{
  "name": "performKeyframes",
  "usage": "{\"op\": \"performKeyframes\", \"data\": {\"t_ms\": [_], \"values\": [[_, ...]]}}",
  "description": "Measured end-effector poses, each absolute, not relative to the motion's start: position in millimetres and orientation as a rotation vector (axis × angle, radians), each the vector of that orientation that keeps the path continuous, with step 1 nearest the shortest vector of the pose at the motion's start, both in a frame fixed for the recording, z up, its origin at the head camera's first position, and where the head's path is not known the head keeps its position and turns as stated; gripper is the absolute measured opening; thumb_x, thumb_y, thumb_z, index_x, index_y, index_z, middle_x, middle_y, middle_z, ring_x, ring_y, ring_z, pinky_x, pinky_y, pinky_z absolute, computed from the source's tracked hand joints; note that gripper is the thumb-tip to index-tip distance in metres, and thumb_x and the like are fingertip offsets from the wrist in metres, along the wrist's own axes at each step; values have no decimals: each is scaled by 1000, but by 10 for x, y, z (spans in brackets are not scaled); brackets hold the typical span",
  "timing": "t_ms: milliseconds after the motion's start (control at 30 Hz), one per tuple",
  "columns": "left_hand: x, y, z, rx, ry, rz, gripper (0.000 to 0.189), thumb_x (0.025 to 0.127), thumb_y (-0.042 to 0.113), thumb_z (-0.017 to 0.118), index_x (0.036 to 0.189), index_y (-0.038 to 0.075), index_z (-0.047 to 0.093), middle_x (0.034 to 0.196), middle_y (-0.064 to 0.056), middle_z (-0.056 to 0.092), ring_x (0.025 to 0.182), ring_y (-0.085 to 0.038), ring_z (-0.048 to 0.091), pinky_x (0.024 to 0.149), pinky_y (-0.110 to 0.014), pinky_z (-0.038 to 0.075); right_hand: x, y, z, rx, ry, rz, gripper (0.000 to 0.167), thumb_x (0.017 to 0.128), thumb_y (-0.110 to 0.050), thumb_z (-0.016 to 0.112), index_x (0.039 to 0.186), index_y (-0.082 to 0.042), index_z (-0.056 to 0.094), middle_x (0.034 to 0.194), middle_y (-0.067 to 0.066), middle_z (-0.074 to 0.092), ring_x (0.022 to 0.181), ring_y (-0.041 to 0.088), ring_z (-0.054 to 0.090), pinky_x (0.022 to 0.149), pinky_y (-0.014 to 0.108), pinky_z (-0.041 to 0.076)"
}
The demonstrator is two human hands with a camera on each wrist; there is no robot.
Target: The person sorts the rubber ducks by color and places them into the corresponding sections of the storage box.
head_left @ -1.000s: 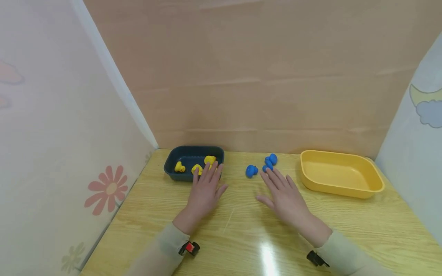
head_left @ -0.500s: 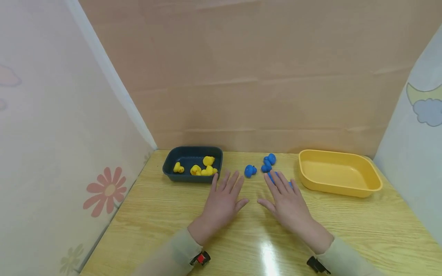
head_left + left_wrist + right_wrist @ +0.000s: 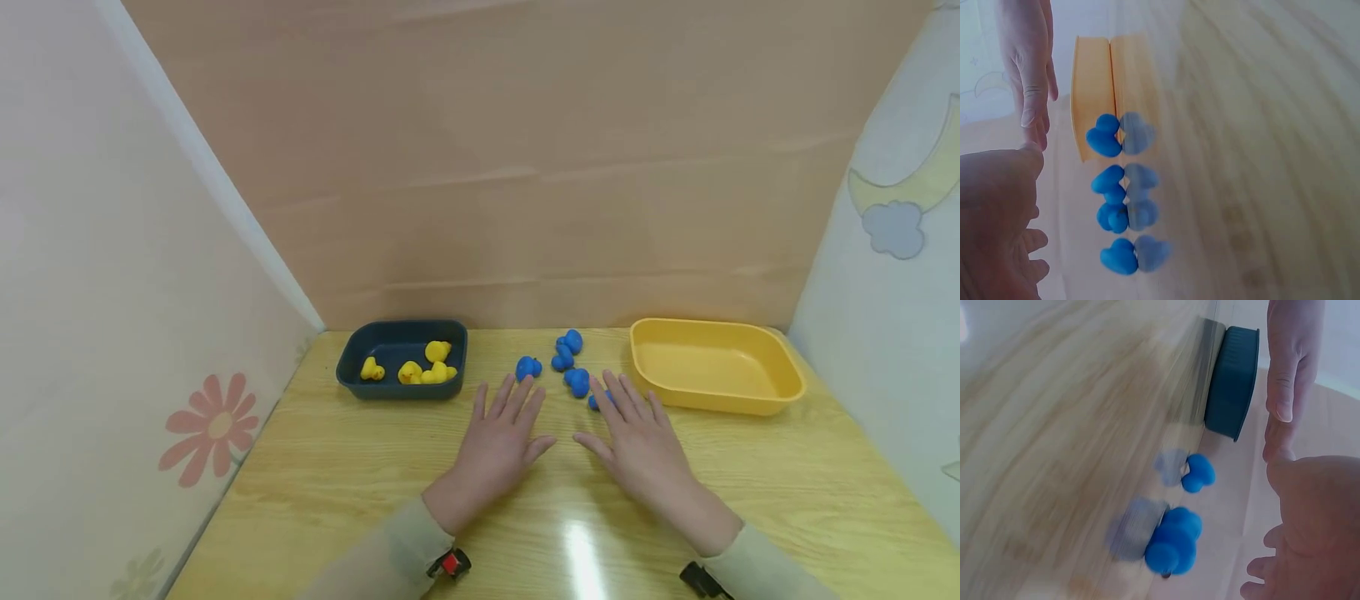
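My left hand (image 3: pixel 495 446) is held palm down with fingers spread, holding nothing, just in front of a blue toy duck (image 3: pixel 527 368). Beside it my right hand (image 3: pixel 647 450) is spread the same way, also holding nothing. Its fingertips overlap the nearest blue duck (image 3: pixel 600 401) in the head view and partly hide it. Several blue ducks lie in a loose line on the table, among them one duck (image 3: pixel 577 382) in front and another (image 3: pixel 572 340) at the back. The left wrist view shows blue ducks (image 3: pixel 1119 256) below the level of the hand.
At the back left stands a dark blue-green bin (image 3: pixel 345 379) with several yellow ducks (image 3: pixel 410 372) in it. A yellow bin (image 3: pixel 720 402) stands at the back right. Behind the wooden table (image 3: pixel 330 483) is a brown paper-like backdrop (image 3: pixel 480 167); pale walls flank it.
My left hand has moved right, away from the dark bin, toward the right hand. My right hand stays spread; more blue ducks show beyond its fingers. The head view has shifted slightly.
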State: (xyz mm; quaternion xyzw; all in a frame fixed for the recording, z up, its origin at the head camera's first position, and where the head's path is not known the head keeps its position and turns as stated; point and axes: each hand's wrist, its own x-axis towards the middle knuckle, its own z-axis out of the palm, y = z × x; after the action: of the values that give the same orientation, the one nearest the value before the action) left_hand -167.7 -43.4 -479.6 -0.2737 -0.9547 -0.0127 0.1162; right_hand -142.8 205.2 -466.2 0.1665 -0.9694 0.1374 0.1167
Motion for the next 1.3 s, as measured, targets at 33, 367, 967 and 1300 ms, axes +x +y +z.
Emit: {"op": "performKeyframes", "data": {"t_ms": [33,367,967,1300], "values": [[-1680,-407,-4802,-802,-2797,-31,78,113,66,44,175,20,36,182,-6,25,168,-36,20,130,-70,19,-1425,2080,-4664,481,-2841,407,87,110,-57,62,172,-3,34,179,23,26,164,48,22,127,75,19],[-1689,-161,-4821,-826,-2804,-75,75,114,63,44,174,19,37,180,-7,30,167,-35,22,130,-68,22,-1403,2403,-4684,420,-2809,485,88,111,-58,60,175,-6,27,176,27,30,161,53,26,127,76,17],[-1860,353,-4904,-847,-2795,-350,71,115,53,55,173,15,38,165,-6,51,149,-28,51,124,-47,41,-1414,3070,-4630,135,-2683,696,84,114,-46,62,172,3,27,169,34,35,150,62,35,98,88,41],[-1962,585,-4937,-868,-2779,-411,66,112,45,66,169,18,46,162,-7,54,145,-27,55,118,-43,49,-1429,3555,-4596,-96,-2661,873,84,117,-51,50,175,1,18,170,40,27,150,69,22,91,93,34]]}}
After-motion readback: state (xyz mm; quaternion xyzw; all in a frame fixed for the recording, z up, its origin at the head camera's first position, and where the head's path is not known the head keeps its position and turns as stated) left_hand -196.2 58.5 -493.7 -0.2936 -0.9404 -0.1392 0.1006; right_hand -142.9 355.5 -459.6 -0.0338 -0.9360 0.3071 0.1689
